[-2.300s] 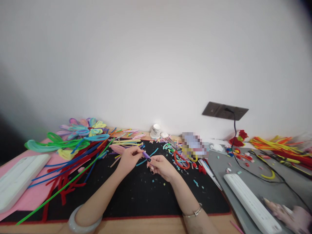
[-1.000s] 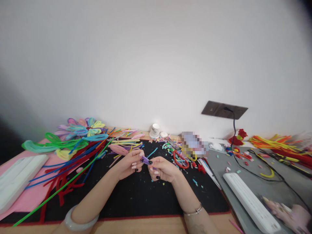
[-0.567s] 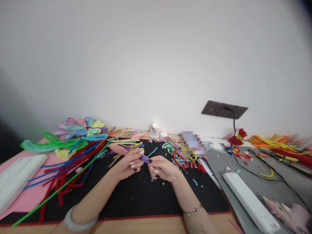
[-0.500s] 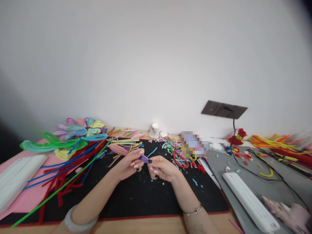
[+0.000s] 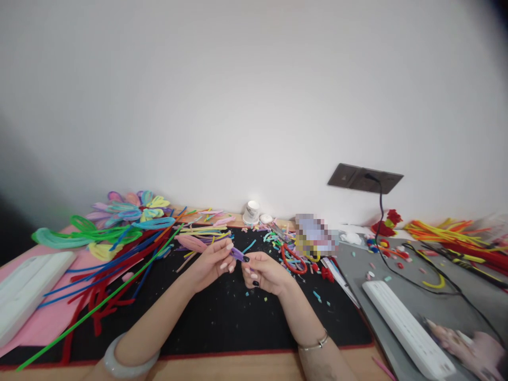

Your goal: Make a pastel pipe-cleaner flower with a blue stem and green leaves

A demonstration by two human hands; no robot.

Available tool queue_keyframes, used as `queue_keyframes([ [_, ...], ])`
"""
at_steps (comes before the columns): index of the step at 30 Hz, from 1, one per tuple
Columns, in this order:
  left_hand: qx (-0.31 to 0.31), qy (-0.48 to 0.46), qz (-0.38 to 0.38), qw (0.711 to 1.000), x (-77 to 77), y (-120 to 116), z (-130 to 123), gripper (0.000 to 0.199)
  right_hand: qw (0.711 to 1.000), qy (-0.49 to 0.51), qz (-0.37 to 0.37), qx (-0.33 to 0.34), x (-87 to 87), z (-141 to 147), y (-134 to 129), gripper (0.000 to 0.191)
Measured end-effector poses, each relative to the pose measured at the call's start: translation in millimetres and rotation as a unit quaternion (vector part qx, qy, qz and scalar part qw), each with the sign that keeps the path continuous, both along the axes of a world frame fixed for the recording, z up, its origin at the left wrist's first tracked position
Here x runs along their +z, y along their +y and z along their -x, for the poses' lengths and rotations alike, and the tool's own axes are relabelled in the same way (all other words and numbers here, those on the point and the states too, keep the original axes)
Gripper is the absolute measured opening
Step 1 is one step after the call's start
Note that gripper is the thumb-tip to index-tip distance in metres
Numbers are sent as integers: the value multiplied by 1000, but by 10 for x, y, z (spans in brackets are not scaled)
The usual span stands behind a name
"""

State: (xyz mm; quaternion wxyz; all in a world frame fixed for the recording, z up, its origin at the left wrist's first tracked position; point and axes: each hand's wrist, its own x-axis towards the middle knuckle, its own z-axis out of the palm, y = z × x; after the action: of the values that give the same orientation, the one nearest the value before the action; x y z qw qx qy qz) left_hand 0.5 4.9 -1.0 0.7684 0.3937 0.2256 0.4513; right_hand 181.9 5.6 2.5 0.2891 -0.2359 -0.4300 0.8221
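Between my two hands is a short purple pipe-cleaner piece, seemingly folded or bundled, held above the black mat. My left hand pinches its left end with thumb and fingertips. The right end is pinched by my right hand, whose other fingers curl in below. Just behind my left hand lie a looped pink pipe cleaner and several yellow and pink stems. Small cut pastel bits are scattered beyond my right hand.
Green looped stems, blue and red stems, and a pastel flower bunch lie left. A paper cup stands by the wall. Right are red-handled scissors, a white power strip, a black cable and orange-yellow stems.
My left hand has shifted slightly up and right, its fingers turning around the purple piece, which now tilts more. My right hand stays nearly in place.
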Motion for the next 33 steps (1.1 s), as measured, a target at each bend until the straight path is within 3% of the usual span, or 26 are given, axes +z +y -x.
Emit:
queue_keyframes([
  [6,21,105,-51,993,33,-18,-36,37,998,41,40,8,-6,11,15,20],
  [10,41,169,-83,981,-34,-2,-49,29,997,31,50,45,14,44,-23,22],
  [15,67,182,-126,973,-59,10,-61,20,995,19,54,76,25,71,-61,26],
  [18,116,168,-126,971,-34,24,-62,19,999,-21,10,41,-4,74,-35,25],
  [20,170,151,-101,969,-20,53,-50,20,994,-88,-56,-45,-39,63,12,29],
  [22,218,124,-64,966,-12,91,-31,26,953,-191,-164,-170,-81,44,65,21],
  [24,243,101,-36,964,-9,123,-13,30,866,-296,-308,-258,-123,27,104,14],
  [26,239,97,-29,966,-8,138,-3,30,780,-375,-431,-257,-156,26,117,31],
  [28,220,112,-38,968,-7,133,-4,28,723,-434,-492,-216,-177,40,111,41],
  [31,183,137,-61,972,-13,111,-15,26,668,-508,-509,-189,-194,69,93,27],
  [33,164,144,-65,974,-27,104,-22,26,649,-528,-514,-189,-201,77,86,15],
])
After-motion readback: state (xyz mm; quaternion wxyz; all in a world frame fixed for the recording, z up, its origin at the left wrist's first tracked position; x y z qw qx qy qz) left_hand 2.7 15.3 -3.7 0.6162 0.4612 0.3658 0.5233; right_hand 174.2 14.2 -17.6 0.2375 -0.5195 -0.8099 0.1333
